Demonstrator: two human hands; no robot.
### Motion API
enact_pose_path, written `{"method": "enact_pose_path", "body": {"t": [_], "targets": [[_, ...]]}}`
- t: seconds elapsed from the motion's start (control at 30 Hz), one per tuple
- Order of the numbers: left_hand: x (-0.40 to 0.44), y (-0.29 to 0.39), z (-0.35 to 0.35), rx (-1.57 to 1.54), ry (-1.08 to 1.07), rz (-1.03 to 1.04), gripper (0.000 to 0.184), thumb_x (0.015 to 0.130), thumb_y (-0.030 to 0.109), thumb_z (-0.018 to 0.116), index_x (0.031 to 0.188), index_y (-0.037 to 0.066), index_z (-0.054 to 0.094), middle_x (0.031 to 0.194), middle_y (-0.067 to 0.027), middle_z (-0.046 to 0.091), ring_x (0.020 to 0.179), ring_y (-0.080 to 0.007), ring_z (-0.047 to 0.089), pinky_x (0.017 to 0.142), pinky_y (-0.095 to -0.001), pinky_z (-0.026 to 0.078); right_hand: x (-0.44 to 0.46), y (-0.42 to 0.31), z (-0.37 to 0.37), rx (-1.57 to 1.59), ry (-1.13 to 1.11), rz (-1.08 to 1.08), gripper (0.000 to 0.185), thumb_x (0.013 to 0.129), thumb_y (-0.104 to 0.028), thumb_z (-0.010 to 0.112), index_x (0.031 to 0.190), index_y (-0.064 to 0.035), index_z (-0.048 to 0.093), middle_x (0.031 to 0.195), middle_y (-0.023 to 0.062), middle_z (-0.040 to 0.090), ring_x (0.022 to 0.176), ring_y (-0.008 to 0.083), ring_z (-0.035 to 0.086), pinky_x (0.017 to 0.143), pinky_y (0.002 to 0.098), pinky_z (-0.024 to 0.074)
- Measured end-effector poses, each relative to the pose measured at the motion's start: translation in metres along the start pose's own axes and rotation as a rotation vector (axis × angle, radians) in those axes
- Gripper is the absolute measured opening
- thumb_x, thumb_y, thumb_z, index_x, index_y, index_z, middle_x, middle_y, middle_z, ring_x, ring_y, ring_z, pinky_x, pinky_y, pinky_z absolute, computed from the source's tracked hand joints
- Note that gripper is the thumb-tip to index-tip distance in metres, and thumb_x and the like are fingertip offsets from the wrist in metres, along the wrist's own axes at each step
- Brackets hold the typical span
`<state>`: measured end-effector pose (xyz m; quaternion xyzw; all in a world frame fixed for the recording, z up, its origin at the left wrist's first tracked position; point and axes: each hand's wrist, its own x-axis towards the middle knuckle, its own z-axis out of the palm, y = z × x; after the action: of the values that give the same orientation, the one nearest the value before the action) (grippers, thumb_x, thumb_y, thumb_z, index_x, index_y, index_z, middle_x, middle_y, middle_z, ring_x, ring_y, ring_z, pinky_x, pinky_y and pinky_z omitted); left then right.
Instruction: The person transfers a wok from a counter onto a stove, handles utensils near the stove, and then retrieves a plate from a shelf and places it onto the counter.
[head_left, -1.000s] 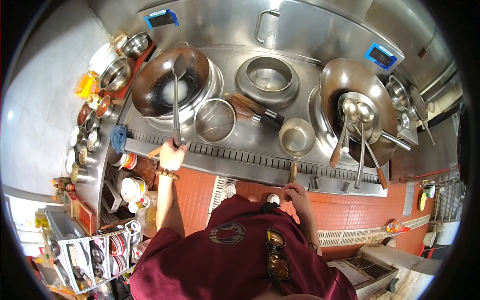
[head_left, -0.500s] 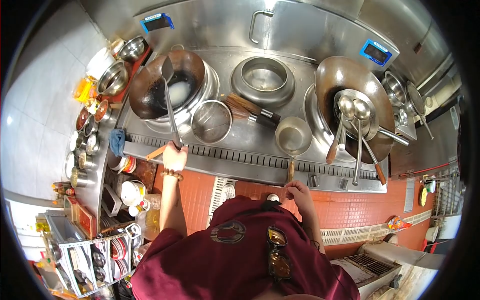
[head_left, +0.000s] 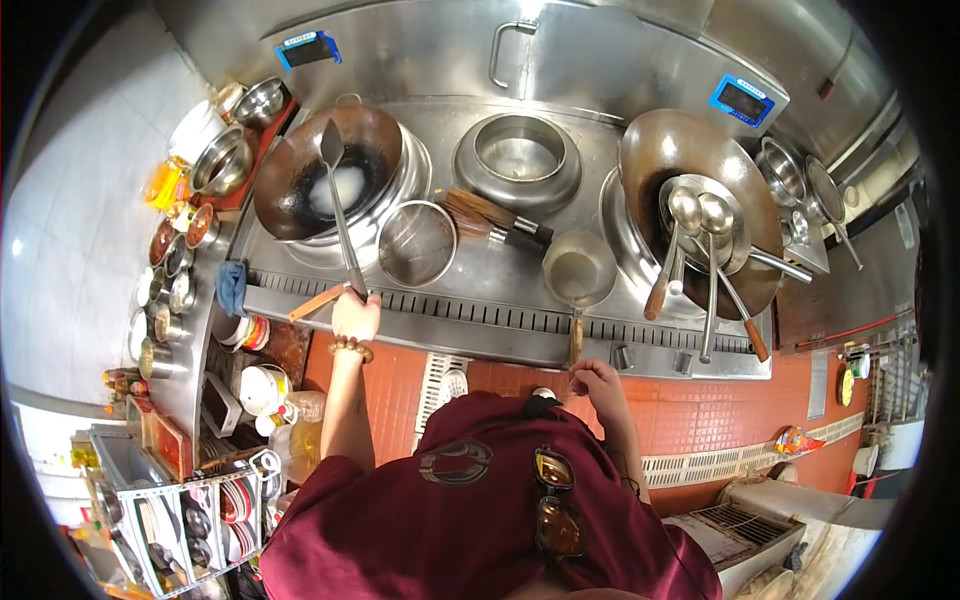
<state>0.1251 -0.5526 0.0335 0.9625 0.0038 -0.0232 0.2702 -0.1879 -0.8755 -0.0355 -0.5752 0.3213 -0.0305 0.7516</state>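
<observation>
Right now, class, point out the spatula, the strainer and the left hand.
Spatula [head_left: 346, 228], head view: middle of the shaft.
Strainer [head_left: 417, 243], head view: mesh centre.
Left hand [head_left: 357, 316], head view: back of the hand.

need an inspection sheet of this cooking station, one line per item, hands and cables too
surface: steel counter, slotted strip along its front edge
job's things: spatula, blade over the left wok; pale patch inside that wok, nature unclear
clutter: round strainer, brushes and handled pan between the woks; ladles in the right wok; blue cloth at the counter's left end
left hand: closed around the spatula's handle
right hand: fingers curled by the pan's handle; contact unclear
cables: nothing seen
surroundings: red tiled floor; dish rack at lower left
</observation>
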Motion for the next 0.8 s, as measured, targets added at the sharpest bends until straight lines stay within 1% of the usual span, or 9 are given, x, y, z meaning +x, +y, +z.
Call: {"method": "enact_pose_path", "body": {"t": [0.1, 0.27, 0.3, 0.37, 0.43, 0.5, 0.57, 0.7, 0.8], "targets": [[-0.019, 0.018, -0.013, -0.03, 0.076, 0.042, 0.036, 0.08, 0.026, 0.064, 0.091, -0.007, 0.063, 0.087, -0.0309, 0.067, 0.091, -0.0434, 0.067, 0.085, -0.0483, 0.052, -0.003, -0.004, -0.003, 0.011, 0.018, -0.014, 0.01, 0.09, -0.004, 0.056, 0.095, 0.0001, 0.064, 0.076, 0.004, 0.063, 0.069, 0.0118, 0.058, 0.064, 0.0253, 0.0472], [-0.016, 0.005, 0.015, 0.034, 0.124, -0.008, 0.031, 0.082, 0.026, 0.063, 0.09, -0.004, 0.062, 0.09, -0.0297, 0.066, 0.091, -0.0467, 0.064, 0.085, -0.0477, 0.05, -0.006, 0.01, -0.011, 0.021, 0.04, 0.002, 0.01, 0.087, -0.004, 0.058, 0.093, 0.0014, 0.064, 0.076, 0.0042, 0.062, 0.069, 0.0117, 0.057, 0.063, 0.0261, 0.0465], [-0.005, -0.028, 0.032, -0.007, 0.232, 0.173, 0.027, 0.083, 0.024, 0.063, 0.087, -0.003, 0.061, 0.077, -0.022, 0.067, 0.07, -0.0356, 0.066, 0.07, -0.0426, 0.052, -0.005, 0.009, -0.01, -0.002, 0.052, -0.009, 0.01, 0.087, -0.004, 0.059, 0.093, 0.0018, 0.064, 0.076, 0.0042, 0.062, 0.069, 0.0116, 0.057, 0.062, 0.0261, 0.0463], [-0.008, -0.016, 0.024, -0.351, 0.091, 0.008, 0.023, 0.084, 0.021, 0.062, 0.082, -0.002, 0.06, 0.063, -0.0098, 0.06, 0.054, -0.0184, 0.057, 0.054, -0.035, 0.046, -0.016, 0.003, -0.012, 0.001, 0.097, -0.033, 0.011, 0.086, -0.005, 0.06, 0.092, 0.0027, 0.064, 0.075, 0.0043, 0.062, 0.068, 0.0115, 0.057, 0.062, 0.0263, 0.0462], [0.009, -0.038, 0.055, -0.424, 0.158, 0.105, 0.023, 0.085, 0.019, 0.062, 0.077, -0.002, 0.057, 0.057, -0.0023, 0.052, 0.05, -0.0082, 0.048, 0.046, -0.0304, 0.038, -0.016, 0.005, -0.018, -0.03, 0.102, -0.078, 0.011, 0.086, -0.005, 0.061, 0.092, 0.0028, 0.064, 0.076, 0.0048, 0.063, 0.067, 0.0121, 0.057, 0.061, 0.0261, 0.0465], [-0.002, -0.003, 0.045, -0.555, 0.114, 0.008, 0.022, 0.085, 0.019, 0.06, 0.075, -0.001, 0.056, 0.056, -0.003, 0.053, 0.047, -0.0109, 0.048, 0.045, -0.03, 0.037, -0.016, 0.014, -0.024, -0.019, 0.097, -0.045, 0.011, 0.087, -0.005, 0.06, 0.094, 0.0024, 0.064, 0.077, 0.0053, 0.063, 0.067, 0.0121, 0.058, 0.062, 0.0262, 0.0477], [-0.007, 0.017, 0.03, -0.802, 0.051, -0.026, 0.017, 0.084, 0.016, 0.059, 0.073, 0.004, 0.055, 0.059, -0.0016, 0.052, 0.049, -0.0095, 0.046, 0.048, -0.0259, 0.035, -0.017, 0.015, -0.027, 0.006, 0.05, -0.063, 0.012, 0.088, -0.006, 0.059, 0.095, 0.0021, 0.063, 0.076, 0.0054, 0.063, 0.067, 0.0122, 0.059, 0.062, 0.0264, 0.0488], [-0.02, 0.045, 0.018, -1.096, -0.011, -0.189, 0.016, 0.081, 0.018, 0.062, 0.073, 0.007, 0.053, 0.058, -0.0005, 0.049, 0.05, -0.0104, 0.042, 0.047, -0.025, 0.033, -0.017, 0.022, -0.039, 0.017, 0.069, -0.054, 0.013, 0.089, -0.006, 0.057, 0.097, 0.0021, 0.062, 0.076, 0.0055, 0.063, 0.068, 0.0128, 0.06, 0.064, 0.027, 0.0507], [-0.034, 0.06, 0.015, -1.241, -0.115, -0.151, 0.012, 0.085, 0.017, 0.061, 0.079, 0.009, 0.056, 0.065, 0.0008, 0.051, 0.057, -0.0094, 0.046, 0.053, -0.0251, 0.037, -0.025, 0.024, -0.05, 0.027, 0.045, -0.031, 0.012, 0.089, -0.006, 0.058, 0.098, 0.0002, 0.064, 0.079, 0.0032, 0.062, 0.071, 0.0111, 0.06, 0.067, 0.026, 0.0513]]}}
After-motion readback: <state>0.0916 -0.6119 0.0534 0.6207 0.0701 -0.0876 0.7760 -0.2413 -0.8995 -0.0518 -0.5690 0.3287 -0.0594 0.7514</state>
